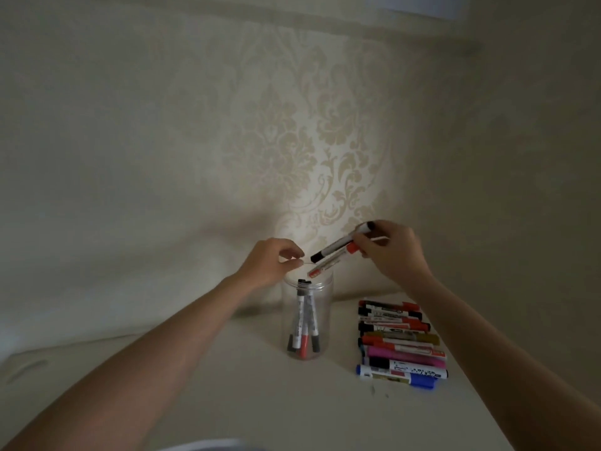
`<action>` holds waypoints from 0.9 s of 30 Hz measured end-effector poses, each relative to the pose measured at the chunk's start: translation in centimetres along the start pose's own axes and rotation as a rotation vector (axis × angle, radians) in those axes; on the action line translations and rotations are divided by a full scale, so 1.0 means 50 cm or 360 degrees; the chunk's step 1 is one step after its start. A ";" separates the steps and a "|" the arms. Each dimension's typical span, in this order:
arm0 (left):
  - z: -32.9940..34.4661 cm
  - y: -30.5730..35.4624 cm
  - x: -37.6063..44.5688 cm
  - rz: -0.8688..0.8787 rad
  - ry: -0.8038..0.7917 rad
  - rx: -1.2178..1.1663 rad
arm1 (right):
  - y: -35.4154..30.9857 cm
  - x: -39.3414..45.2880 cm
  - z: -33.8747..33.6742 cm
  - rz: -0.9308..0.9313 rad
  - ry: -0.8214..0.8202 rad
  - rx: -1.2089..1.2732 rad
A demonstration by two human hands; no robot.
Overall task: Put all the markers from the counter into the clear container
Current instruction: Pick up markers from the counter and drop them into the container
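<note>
A tall clear container (322,320) stands on the white counter (260,402) with several markers upright inside it. My left hand (270,260) pinches the container's rim at its far left side. My right hand (390,249) holds two markers above the opening: a black-capped marker (338,244) and a red-capped marker (328,263), both tilted down to the left, their lower ends just over the rim. To the right of the container, a pile of several markers (400,343) lies on the counter in red, black, pink, olive and blue.
A patterned beige wall (325,141) rises right behind the counter. The counter's right edge runs diagonally past the marker pile. A faint mark shows on the counter at the far left.
</note>
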State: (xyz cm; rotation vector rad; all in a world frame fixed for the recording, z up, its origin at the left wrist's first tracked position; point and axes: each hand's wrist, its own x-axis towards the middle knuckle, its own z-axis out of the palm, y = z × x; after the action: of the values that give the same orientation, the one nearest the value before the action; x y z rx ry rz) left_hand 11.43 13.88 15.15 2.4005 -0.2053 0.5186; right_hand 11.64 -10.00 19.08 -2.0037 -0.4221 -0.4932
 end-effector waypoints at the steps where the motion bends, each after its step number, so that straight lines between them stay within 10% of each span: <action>1: -0.001 -0.009 -0.006 -0.0008 0.0086 -0.0039 | -0.004 0.011 0.013 -0.0017 -0.0052 -0.0082; 11: 0.007 -0.030 -0.063 -0.0080 0.0082 -0.0130 | 0.004 0.044 0.131 0.0182 -0.0518 -0.0677; 20: 0.023 0.033 -0.095 0.0284 0.0235 0.0003 | 0.100 -0.036 0.018 0.0079 -0.0239 -0.0443; 27: 0.203 0.127 -0.149 0.0376 -0.0482 -0.0021 | 0.293 -0.201 -0.095 0.0481 -0.0388 -0.0737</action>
State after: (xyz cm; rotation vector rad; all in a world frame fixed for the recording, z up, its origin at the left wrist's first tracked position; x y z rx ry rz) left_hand 6.06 2.56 8.60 2.4465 -0.6280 0.2530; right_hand 9.40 -21.68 5.04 -2.5364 -0.1500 -0.1630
